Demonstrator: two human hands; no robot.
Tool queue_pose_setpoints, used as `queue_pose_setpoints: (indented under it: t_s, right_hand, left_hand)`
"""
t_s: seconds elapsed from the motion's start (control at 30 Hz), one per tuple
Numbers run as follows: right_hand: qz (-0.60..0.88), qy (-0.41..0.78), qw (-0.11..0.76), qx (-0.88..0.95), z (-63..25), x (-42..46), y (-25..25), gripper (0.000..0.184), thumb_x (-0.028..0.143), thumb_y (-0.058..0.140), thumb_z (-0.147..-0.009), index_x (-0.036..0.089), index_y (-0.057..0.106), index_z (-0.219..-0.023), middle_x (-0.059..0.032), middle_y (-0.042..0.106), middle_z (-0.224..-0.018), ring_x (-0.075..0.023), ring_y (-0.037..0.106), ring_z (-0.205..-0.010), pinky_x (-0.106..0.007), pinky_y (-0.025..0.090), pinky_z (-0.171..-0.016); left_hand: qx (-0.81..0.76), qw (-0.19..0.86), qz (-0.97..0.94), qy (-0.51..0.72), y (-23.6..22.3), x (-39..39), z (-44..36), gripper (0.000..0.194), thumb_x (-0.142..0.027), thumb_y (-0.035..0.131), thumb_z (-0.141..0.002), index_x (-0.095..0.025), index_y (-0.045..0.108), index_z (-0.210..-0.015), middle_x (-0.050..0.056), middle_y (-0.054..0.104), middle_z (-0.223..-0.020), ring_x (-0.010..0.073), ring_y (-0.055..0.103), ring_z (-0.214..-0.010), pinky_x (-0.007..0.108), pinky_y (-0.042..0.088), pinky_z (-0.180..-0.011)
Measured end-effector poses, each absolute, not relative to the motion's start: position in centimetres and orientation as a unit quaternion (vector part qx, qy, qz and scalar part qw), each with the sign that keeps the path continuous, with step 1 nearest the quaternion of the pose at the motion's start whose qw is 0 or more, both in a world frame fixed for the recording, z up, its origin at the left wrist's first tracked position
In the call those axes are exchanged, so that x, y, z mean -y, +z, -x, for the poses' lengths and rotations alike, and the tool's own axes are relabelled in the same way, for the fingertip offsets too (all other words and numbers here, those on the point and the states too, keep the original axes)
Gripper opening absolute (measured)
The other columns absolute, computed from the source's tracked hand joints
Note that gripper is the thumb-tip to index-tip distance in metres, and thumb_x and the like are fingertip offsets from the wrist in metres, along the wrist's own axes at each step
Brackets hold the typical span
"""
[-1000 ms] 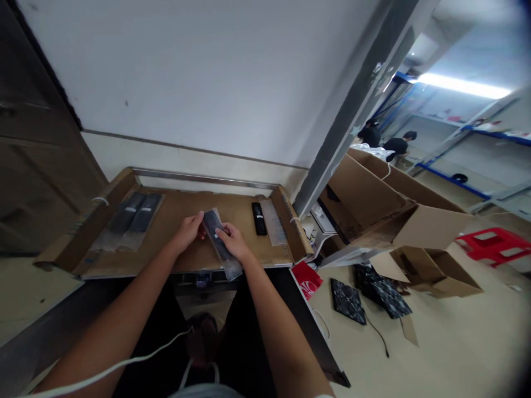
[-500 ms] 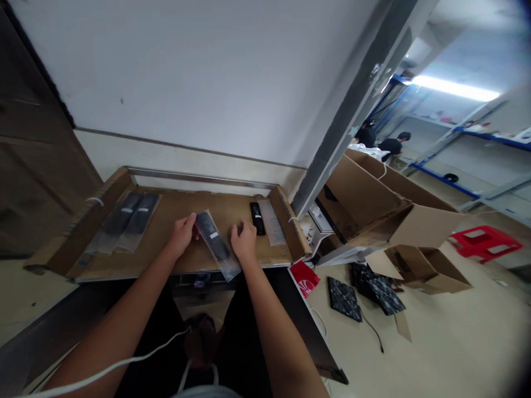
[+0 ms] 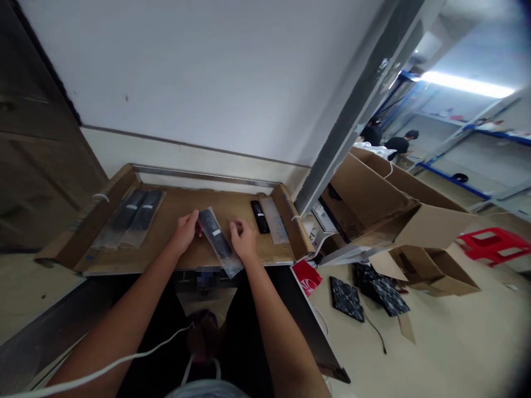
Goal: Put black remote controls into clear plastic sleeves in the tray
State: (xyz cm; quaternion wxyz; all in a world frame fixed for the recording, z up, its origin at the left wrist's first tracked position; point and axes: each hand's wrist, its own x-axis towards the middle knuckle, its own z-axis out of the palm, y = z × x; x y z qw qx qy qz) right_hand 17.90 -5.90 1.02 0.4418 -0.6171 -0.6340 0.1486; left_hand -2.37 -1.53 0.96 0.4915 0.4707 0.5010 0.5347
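Note:
A dark remote control (image 3: 211, 224) with a small white label lies inside a clear plastic bag (image 3: 232, 265), slanted over the front part of a cardboard-lined tray (image 3: 174, 210). My left hand (image 3: 186, 232) pinches the bag's upper left edge between thumb and fingers. Just right of the bag is my right hand (image 3: 244, 239), fingers half curled and thumb a little apart, with nothing visible in it. An unbagged black remote control (image 3: 260, 216) rests beyond the right hand, beside flat plastic bags (image 3: 274, 221). At the tray's left lie two bagged remotes (image 3: 139, 213) side by side.
Raised cardboard sides (image 3: 292, 221) bound the tray, with a wall (image 3: 199, 83) behind. Right of the grey post (image 3: 352, 110) stands a large open carton (image 3: 373, 199). Dark patterned panels (image 3: 347, 298) and a red stool (image 3: 493, 246) are on the floor. A white cable (image 3: 124, 362) crosses my left arm.
My view has shifted slightly, moving the scene a little to the right. My left hand keeps its hold on the bagged remote, while the right hand's fingers have loosened a little beside it.

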Motion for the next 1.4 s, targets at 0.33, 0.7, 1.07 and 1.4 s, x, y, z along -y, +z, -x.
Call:
queue_pose_setpoints:
  t_s: [0.33,0.7,1.07,1.4]
  right_hand:
    - [0.780,-0.053,0.319,0.535,-20.4,4.4,1.0,0.039,0.020,0.055,-0.089,0.014,0.060,-0.127,-0.0232,0.054,-0.137,-0.0388,0.046,-0.126,-0.056,0.034,-0.104]
    - [0.788,-0.042,0.311,0.530,-20.6,4.3,0.8,0.042,0.009,0.043,-0.091,0.014,0.061,-0.129,-0.0236,0.055,-0.134,-0.0355,0.051,-0.120,-0.048,0.037,-0.098]
    - [0.782,-0.060,0.328,0.526,-20.5,4.6,1.2,0.040,0.013,0.049,-0.091,0.012,0.060,-0.129,-0.0239,0.054,-0.135,-0.0363,0.049,-0.122,-0.050,0.035,-0.103]
    - [0.513,0.381,0.419,0.645,-16.9,6.5,0.8,0.035,0.049,0.068,-0.087,0.021,0.070,-0.109,-0.0054,0.073,-0.095,-0.0198,0.067,-0.087,-0.031,0.052,-0.080]
  left_hand:
    - [-0.491,0.498,-0.466,0.542,0.7,1.4,2.5,0.048,-0.064,0.056,-0.083,-0.021,0.052,-0.061,0.001,0.052,-0.054,0.0143,0.049,-0.045,0.026,0.040,-0.042]
    - [-0.492,0.503,-0.466,0.537,0.6,1.3,2.5,0.050,-0.066,0.057,-0.082,-0.021,0.052,-0.062,0.001,0.052,-0.054,0.0143,0.049,-0.045,0.026,0.039,-0.042]
    - [-0.493,0.497,-0.475,0.533,0.3,1.2,2.6,0.050,-0.067,0.055,-0.083,-0.021,0.052,-0.063,0.001,0.052,-0.055,0.0147,0.049,-0.045,0.026,0.039,-0.043]
    - [-0.483,0.509,-0.454,0.550,0.8,1.4,2.3,0.047,-0.063,0.058,-0.083,-0.021,0.053,-0.064,0.000,0.053,-0.054,0.0154,0.051,-0.045,0.026,0.042,-0.042]
